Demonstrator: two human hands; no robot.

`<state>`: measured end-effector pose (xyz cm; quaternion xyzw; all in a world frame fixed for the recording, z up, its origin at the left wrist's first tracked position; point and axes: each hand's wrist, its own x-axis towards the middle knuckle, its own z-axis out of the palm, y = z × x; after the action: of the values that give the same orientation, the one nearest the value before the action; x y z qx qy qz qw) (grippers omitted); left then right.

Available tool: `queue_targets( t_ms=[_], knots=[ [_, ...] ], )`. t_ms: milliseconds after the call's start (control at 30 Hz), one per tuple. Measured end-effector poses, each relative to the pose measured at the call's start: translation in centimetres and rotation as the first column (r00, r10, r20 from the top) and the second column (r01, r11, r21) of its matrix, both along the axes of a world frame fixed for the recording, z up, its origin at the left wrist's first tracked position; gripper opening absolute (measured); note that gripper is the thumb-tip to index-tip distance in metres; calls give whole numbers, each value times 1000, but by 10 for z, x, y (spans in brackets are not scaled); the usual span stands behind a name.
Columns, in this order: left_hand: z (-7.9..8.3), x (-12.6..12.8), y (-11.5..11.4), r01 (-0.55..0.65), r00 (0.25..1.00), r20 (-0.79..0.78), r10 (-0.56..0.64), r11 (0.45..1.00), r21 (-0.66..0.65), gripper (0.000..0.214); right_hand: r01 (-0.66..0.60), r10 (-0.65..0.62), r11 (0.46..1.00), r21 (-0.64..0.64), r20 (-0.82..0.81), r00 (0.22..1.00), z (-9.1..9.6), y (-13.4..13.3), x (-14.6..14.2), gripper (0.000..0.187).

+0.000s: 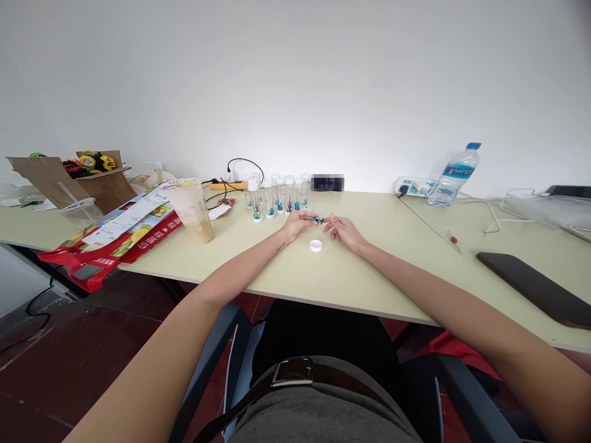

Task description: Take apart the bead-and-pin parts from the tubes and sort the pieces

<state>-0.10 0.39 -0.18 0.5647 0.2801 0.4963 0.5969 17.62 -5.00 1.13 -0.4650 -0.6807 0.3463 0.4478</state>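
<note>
A pale tabletop [383, 215] meets a white wall [295, 80] before me; the bottle [455, 175] at upper right reads "WATER". Mid-frame, the left hand [298, 226] pinches a blue piece [315, 219] in its grip; the right hand [345, 234] curls loosely, its hold unclear.

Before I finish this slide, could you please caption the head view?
Left hand holding a small blue-and-black object, right hand alongside, round white cap in front.
</note>
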Motion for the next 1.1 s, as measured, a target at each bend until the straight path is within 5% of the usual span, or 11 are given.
queue_targets(
  t_ms=[1100],
  knots=[
    [0, -1, 1, 3, 1000, -10, -3, 1000, 1, 37, 8, -10, 999, 43, 51, 999, -4, 3, 2, 60]
  ],
)
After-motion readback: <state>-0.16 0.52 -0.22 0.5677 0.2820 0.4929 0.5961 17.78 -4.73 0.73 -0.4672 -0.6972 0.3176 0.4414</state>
